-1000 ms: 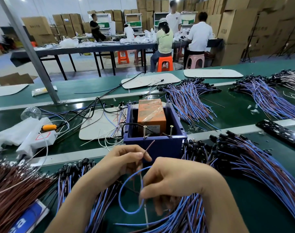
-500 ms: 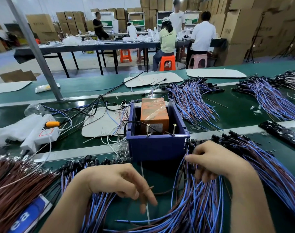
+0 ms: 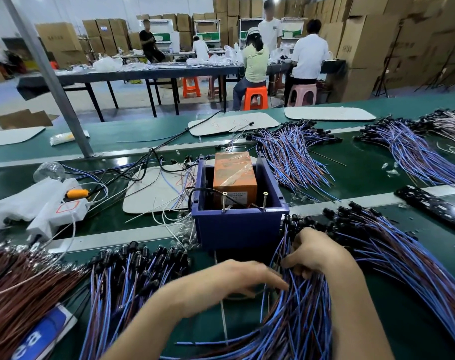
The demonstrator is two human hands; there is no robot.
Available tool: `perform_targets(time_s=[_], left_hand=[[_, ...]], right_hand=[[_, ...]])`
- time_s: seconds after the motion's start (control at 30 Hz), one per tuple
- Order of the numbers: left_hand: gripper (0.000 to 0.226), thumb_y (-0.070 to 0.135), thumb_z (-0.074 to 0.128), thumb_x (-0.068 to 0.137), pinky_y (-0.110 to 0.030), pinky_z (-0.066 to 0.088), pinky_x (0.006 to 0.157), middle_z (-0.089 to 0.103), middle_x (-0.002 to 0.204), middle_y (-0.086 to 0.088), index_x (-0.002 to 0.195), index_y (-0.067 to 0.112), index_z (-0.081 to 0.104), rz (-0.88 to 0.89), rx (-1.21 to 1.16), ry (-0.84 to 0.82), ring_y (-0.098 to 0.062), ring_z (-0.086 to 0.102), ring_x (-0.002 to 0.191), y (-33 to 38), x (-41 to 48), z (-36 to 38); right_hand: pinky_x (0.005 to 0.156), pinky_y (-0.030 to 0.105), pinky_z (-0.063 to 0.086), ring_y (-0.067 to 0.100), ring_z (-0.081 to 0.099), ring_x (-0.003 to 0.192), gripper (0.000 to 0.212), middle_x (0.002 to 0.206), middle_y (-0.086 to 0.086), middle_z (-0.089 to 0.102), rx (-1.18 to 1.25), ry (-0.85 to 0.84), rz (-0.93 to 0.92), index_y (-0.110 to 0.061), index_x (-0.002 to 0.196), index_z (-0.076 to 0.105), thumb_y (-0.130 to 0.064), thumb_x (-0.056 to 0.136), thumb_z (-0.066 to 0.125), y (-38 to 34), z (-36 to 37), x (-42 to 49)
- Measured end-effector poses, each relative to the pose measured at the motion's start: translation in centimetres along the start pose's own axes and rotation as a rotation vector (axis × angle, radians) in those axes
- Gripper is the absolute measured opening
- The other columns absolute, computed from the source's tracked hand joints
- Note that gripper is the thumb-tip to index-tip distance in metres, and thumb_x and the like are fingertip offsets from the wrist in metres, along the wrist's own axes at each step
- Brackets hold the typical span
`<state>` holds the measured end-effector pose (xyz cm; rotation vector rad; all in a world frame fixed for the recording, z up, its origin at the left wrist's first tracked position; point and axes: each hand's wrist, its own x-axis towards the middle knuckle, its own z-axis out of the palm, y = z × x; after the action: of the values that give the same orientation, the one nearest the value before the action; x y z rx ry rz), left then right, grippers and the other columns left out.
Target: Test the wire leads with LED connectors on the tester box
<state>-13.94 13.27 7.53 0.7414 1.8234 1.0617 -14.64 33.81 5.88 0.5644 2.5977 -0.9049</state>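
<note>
Wire leads: blue and brown, heaped right of centre in the lower frame, black LED connectors toward the box. Heap reaches the box's right front corner.
Tester box: blue open bin at frame centre on the green belt. Orange unit inside, two upright screw posts at the near rim.
Right hand: fingers curled down into the heap, grasping several leads. Sits lower in the heap than half a second ago, when it was up by the connectors.
Left hand: released, fingers stretched out, fingertips touching the heap's left edge. Half a second ago curled at lower centre, pinching one lead.
Box and other heaps: unmoved since then.
Surface: green belt with a silver rail crossing beneath the box. Second bundle at lower left, brown wires at far lower left. White pad and white power strip left of the box. Black strip at the right edge, further heaps behind.
Room: grey post at upper left. People seated and standing at a dark table, upper centre. Cartons stacked behind.
Edges and clearance: bare belt in a narrow strip between the two near bundles, in front of the box, and at lower right beside the right forearm. Bundles run off the bottom edge.
</note>
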Motion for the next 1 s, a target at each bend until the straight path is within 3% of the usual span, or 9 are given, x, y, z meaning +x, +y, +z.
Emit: perform_targets(time_s=[0.13,0.3,0.4,0.5,0.63,0.77,0.87,0.93,1.0], left_hand=[[0.039,0.051,0.057,0.087,-0.029,0.020,0.115,0.019,0.152,0.018,0.125,0.051,0.049,0.067,0.406,0.148,-0.004,0.021,0.139,-1.2,0.9,2.4],[0.048,0.057,0.053,0.089,-0.043,0.013,0.118,0.006,0.158,0.017,0.133,0.049,0.039,0.030,0.589,0.107,-0.010,0.008,0.145,-1.8,1.4,4.5],[0.048,0.060,0.046,0.091,-0.049,0.007,0.118,0.007,0.159,0.012,0.137,0.046,0.037,0.004,0.697,0.095,-0.016,0.008,0.146,-1.6,1.3,4.9],[0.053,0.065,0.041,0.090,-0.051,0.004,0.118,0.004,0.160,0.011,0.139,0.048,0.031,-0.058,0.655,0.090,-0.018,0.004,0.147,-1.0,1.3,5.4],[0.053,0.061,0.038,0.093,-0.050,0.013,0.116,0.003,0.160,0.004,0.142,0.041,0.033,-0.088,0.788,0.102,-0.025,0.008,0.146,0.0,1.4,6.2],[0.038,0.038,0.034,0.099,-0.034,0.035,0.102,0.027,0.152,0.008,0.136,0.041,0.042,-0.012,0.829,0.215,-0.021,0.039,0.127,-1.9,0.7,9.0],[0.039,0.041,0.036,0.084,0.001,0.042,0.072,0.067,0.092,0.022,0.096,0.044,0.073,-0.071,0.729,0.216,0.013,0.059,0.077,-2.8,-2.1,9.5],[0.037,0.034,0.035,0.098,0.001,0.029,0.095,0.056,0.123,0.018,0.130,0.040,0.053,0.038,0.774,0.359,0.014,0.048,0.112,-4.0,-2.8,9.3],[0.042,0.039,0.034,0.102,-0.010,0.016,0.111,0.030,0.147,0.017,0.136,0.055,0.014,0.035,0.717,0.390,0.006,0.024,0.136,-5.3,-2.9,9.2]], right_hand=[[0.064,0.035,0.058,0.019,0.061,0.045,0.024,0.058,0.006,0.068,-0.027,0.049,-0.008,-0.007,0.078,0.058,-0.016,0.072,0.079,0.0,0.2,0.3],[0.051,0.028,0.052,0.019,0.065,0.048,0.015,0.059,0.007,0.068,0.150,0.204,-0.047,-0.004,0.078,0.062,-0.017,0.074,0.069,0.5,-0.4,0.6],[0.070,0.036,0.053,0.031,0.065,0.074,0.016,0.082,0.012,0.069,0.335,0.541,-0.051,-0.013,0.081,0.059,-0.023,0.077,0.071,0.7,-1.1,1.2],[0.086,0.038,0.038,0.034,0.049,0.109,0.026,0.117,0.015,0.059,0.213,0.807,-0.077,-0.020,0.105,0.061,-0.035,0.084,0.069,0.5,0.0,2.0],[0.112,0.050,0.017,0.032,0.013,0.143,0.052,0.154,0.007,0.022,0.003,0.584,-0.011,-0.042,0.143,0.033,-0.051,0.095,0.047,0.2,2.7,3.0],[0.113,0.050,0.015,0.024,0.029,0.139,0.046,0.148,0.001,0.040,-0.179,0.637,0.017,-0.043,0.142,0.033,-0.053,0.097,0.035,0.8,4.5,4.2],[0.112,0.051,0.017,0.024,0.034,0.137,0.046,0.145,0.001,0.044,-0.208,0.690,0.015,-0.040,0.142,0.035,-0.052,0.098,0.032,1.0,5.0,4.6],[0.111,0.052,0.017,0.025,0.034,0.136,0.046,0.145,0.002,0.045,-0.222,0.702,0.010,-0.039,0.142,0.036,-0.051,0.098,0.031,1.2,5.2,4.8],[0.111,0.052,0.017,0.026,0.034,0.136,0.046,0.145,0.003,0.044,-0.228,0.720,0.001,-0.037,0.142,0.037,-0.050,0.098,0.031,1.3,5.3,5.0]])
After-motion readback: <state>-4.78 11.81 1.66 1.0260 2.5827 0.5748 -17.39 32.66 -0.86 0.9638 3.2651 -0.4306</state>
